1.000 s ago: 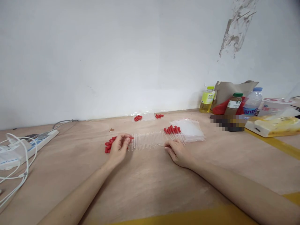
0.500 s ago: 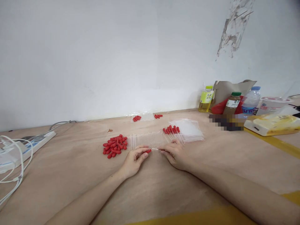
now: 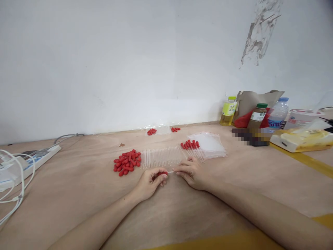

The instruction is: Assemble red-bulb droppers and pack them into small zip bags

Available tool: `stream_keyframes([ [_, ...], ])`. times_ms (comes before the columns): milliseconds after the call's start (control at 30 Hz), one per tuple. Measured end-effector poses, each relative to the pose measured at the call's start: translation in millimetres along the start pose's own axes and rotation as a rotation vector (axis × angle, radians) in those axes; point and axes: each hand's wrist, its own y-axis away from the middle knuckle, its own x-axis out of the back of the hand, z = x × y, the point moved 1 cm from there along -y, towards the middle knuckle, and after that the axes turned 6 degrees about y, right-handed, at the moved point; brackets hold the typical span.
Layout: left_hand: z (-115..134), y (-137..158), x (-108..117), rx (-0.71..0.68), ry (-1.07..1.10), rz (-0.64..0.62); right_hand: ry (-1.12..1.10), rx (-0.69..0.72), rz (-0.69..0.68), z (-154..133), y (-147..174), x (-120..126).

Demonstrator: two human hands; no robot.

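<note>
My left hand [image 3: 151,181] is closed, pinching a red rubber dropper bulb [image 3: 163,173] between thumb and fingers. Facing it, my right hand [image 3: 191,173] grips a thin clear dropper tube [image 3: 170,172], whose left end meets the bulb's mouth; whether it sits inside I cannot tell. Beyond both hands lies a row of clear tubes [image 3: 161,156], side by side. A heap of loose red bulbs [image 3: 127,162] is left of that row. Several tubes fitted with red bulbs [image 3: 189,144] lie at its right, partly over a stack of clear plastic bags [image 3: 210,144].
Bags with red bulbs [image 3: 151,132] lie by the wall. At right stand a yellow drink bottle [image 3: 228,113], a brown bottle [image 3: 257,117], a water bottle [image 3: 278,114] and a tissue pack [image 3: 299,140]. A power strip [image 3: 44,159] with white cables is at left.
The gap between bulb and tube has closed; their ends now meet. Both hands have shifted slightly toward me, and my left fingers wrap further around the bulb.
</note>
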Motion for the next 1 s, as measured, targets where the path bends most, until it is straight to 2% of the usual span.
stream_keyframes([
  [267, 8.0, 4.7, -1.7, -0.041, -0.272, 0.047, 0.123, 0.049, -0.014, 1.7, -0.4, -2.9],
  [400, 12.2, 5.0, -1.7, -0.132, -0.409, 0.063, 0.149, 0.062, 0.002, -5.5, -0.3, -3.2],
  [533, 13.9, 6.9, -1.6, -0.234, -0.497, 0.028, 0.148, 0.061, -0.033, -12.9, -0.8, -2.2],
  [800, 7.5, 10.2, -0.3, -0.425, -0.508, -0.038, 0.026, -0.048, -0.184, -19.4, -0.6, -3.9],
  [900, 6.7, 8.9, 0.2, -0.42, -0.469, -0.049, -0.063, -0.096, -0.224, -20.2, -2.7, -5.7],
  [1000, 5.6, 6.2, 3.3, -0.319, -0.333, 0.077, -0.123, -0.147, -0.193, -20.0, -5.5, -4.5],
])
